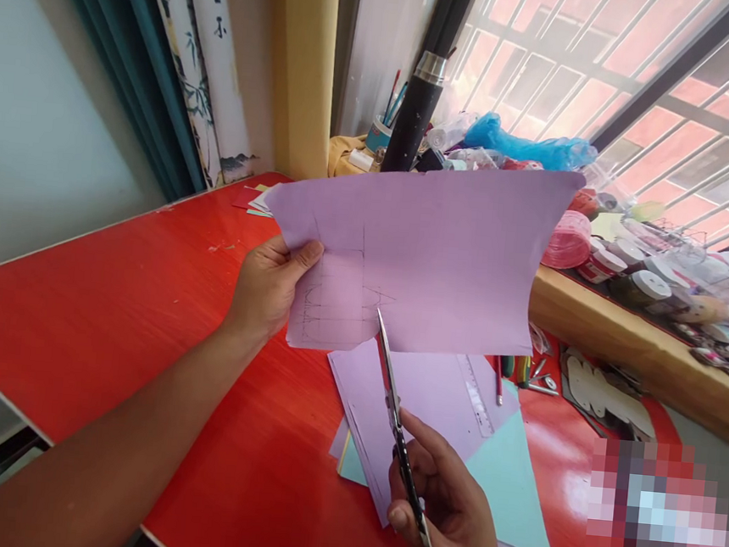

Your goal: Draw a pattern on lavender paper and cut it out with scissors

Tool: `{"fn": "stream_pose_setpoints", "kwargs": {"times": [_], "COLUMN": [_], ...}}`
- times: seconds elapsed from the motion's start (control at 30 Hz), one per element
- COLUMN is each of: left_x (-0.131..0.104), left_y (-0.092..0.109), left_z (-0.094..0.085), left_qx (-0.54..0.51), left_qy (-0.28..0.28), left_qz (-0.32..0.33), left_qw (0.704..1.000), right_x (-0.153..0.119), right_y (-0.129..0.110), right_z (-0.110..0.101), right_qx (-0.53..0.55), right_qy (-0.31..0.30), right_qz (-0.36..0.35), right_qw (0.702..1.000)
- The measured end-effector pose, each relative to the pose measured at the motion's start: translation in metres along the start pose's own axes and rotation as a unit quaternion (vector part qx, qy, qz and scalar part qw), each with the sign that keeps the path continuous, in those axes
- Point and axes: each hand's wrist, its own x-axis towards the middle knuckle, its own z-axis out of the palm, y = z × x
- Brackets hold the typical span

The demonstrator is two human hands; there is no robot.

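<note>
I'm running two grips here. Left hand (267, 282) is clamping the left margin of the purple sheet (468, 257), thumb on the front face; right hand (447, 502) is gripping the scissors (398, 421) by the handles. Sheet is hanging above the red table (112, 311), over a stack of purple paper (418, 385). Key relation: scissors' long axis is running up and slightly left from the right hand, tip lying at the sheet's lower part, by the right end of the pencil lines (362, 286). Right hand is sitting below the sheet; left is bracing across the drawing from the tip. I'm seeing the blades nearly edge-on, so I can't tell their opening. I'm judging blade-to-line alignment as the deciding factor.
</note>
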Motion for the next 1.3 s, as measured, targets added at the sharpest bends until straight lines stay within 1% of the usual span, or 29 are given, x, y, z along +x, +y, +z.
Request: {"fn": "stream_pose_setpoints", "kwargs": {"times": [0.13,0.4,0.6,0.8,0.97,1.13,1.3], "left_x": [0.0012,0.0012,0.0012,0.0040,0.0072,0.0088,0.0098], "left_y": [-0.0013,0.0004,0.0027,0.0055,0.0055,0.0060,0.0036], "left_z": [-0.0025,-0.0034,-0.0029,-0.0026,-0.0050,-0.0071,-0.0086], "left_qx": [-0.007,-0.026,-0.024,-0.031,-0.034,-0.034,-0.035], "left_qy": [-0.018,-0.036,-0.033,-0.039,-0.058,-0.075,-0.086], "left_qz": [0.006,0.001,-0.003,-0.013,-0.017,-0.031,-0.034], "left_qw": [1.000,0.999,0.999,0.999,0.998,0.996,0.995], "right_x": [-0.0005,0.0000,-0.0011,-0.0027,0.0001,-0.0014,-0.0027], "right_y": [0.0010,0.0016,0.0023,0.0041,0.0050,0.0039,0.0041], "right_z": [-0.0004,-0.0002,-0.0014,-0.0013,-0.0016,-0.0031,-0.0031], "right_qx": [0.011,0.014,0.007,-0.006,-0.009,-0.021,-0.021], "right_qy": [-0.010,-0.020,-0.025,-0.028,-0.043,-0.047,-0.049], "right_qz": [-0.006,-0.002,0.002,-0.010,-0.025,0.003,-0.004], "right_qw": [1.000,1.000,1.000,1.000,0.999,0.999,0.999]}}
